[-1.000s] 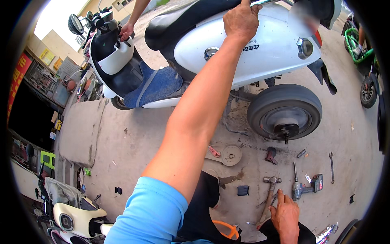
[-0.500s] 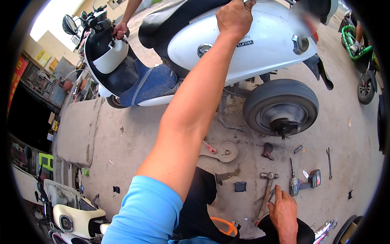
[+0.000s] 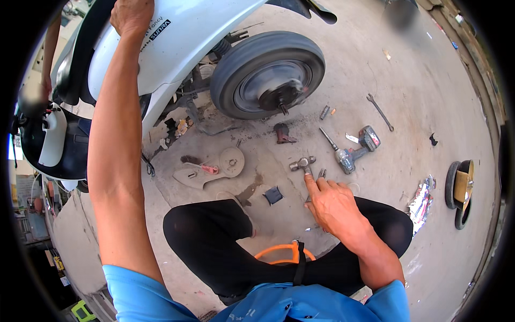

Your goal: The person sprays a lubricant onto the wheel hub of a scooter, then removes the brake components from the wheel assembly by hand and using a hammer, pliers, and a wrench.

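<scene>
The left hand (image 3: 133, 16) is on the white scooter (image 3: 196, 32), up left; its fingers bend, but I cannot tell on what. The right hand (image 3: 335, 206) has loose fingers over the hammer (image 3: 302, 163) on the floor (image 3: 351, 59). I cannot see inside the shiny wrapper (image 3: 421, 204).

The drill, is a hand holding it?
No, the drill lies on the ground, apart from the right hand.

A shiny, crumpled wrapper (image 3: 421, 203) lies on the gray floor (image 3: 343, 64). To its right, a tan thing (image 3: 466, 182) sits by dark, curved pieces (image 3: 453, 185). A little black scrap (image 3: 433, 139) lies farther up. A bright green thing (image 3: 82, 311) is at the bottom left.
</scene>
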A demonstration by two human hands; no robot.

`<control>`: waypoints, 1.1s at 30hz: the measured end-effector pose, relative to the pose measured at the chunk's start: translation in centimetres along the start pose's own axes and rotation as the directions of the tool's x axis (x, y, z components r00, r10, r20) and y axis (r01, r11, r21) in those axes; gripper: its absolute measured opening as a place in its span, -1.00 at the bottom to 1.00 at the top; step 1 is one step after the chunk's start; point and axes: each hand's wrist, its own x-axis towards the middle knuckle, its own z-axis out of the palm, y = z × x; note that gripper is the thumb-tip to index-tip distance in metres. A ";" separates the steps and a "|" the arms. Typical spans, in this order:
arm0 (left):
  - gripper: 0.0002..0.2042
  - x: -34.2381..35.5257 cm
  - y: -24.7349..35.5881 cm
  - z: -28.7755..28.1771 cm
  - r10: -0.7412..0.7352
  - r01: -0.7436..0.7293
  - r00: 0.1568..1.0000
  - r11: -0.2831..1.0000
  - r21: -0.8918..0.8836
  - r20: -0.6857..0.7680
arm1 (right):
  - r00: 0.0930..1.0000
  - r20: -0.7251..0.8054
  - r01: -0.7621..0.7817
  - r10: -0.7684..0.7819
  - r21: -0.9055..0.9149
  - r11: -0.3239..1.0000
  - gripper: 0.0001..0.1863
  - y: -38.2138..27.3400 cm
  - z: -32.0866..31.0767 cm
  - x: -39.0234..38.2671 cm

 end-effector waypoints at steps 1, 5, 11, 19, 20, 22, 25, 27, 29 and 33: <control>-0.50 -0.1 0.0 0.3 0.007 -0.007 1.000 1.000 -0.003 -0.011 | 1.000 -0.016 0.003 -0.003 0.001 1.000 -0.29 0.0 0.1 -0.1; -0.49 -0.9 -0.1 0.3 0.036 -0.037 0.999 0.998 -0.044 -0.024 | 0.999 -0.042 0.012 -0.012 -0.006 1.000 -0.29 -0.3 0.1 -0.5; -0.44 0.9 -3.1 1.4 0.001 -0.003 0.999 0.999 0.053 0.034 | 0.998 -0.058 0.015 -0.015 0.003 1.000 -0.30 -0.4 0.3 -0.5; -0.34 0.8 -2.9 1.1 -0.014 0.012 0.999 0.999 0.043 0.045 | 0.998 -0.064 0.019 -0.020 -0.002 1.000 -0.30 0.0 0.4 -0.1; -0.34 0.6 -2.6 1.1 -0.016 0.014 0.999 0.999 0.052 0.044 | 0.998 -0.066 0.015 -0.016 -0.013 1.000 -0.30 0.0 0.5 0.0; -0.44 -0.2 -0.9 0.7 0.017 -0.017 1.000 1.000 0.019 -0.008 | 0.998 -0.057 0.021 -0.021 -0.003 1.000 -0.29 0.0 0.4 -0.1; -0.49 -0.6 -1.2 0.3 0.058 -0.058 0.997 0.998 -0.001 -0.060 | 0.999 -0.035 0.019 -0.019 0.005 1.000 -0.29 -0.4 0.0 0.0; -0.50 -1.2 -0.5 0.2 0.054 -0.055 0.997 0.998 -0.022 -0.061 | 1.000 -0.019 0.005 -0.005 0.005 1.000 -0.29 -0.4 0.0 -0.1; -0.51 -2.5 1.3 -0.9 0.011 -0.012 1.000 0.998 -0.069 -0.005 | 0.999 -0.035 0.004 -0.005 -0.003 1.000 -0.28 -0.1 0.0 -0.3; -0.35 -1.7 -1.3 -0.1 -0.027 0.023 0.997 0.998 0.061 0.068 | 0.998 -0.054 0.013 -0.012 0.019 1.000 -0.29 -0.2 0.3 -0.4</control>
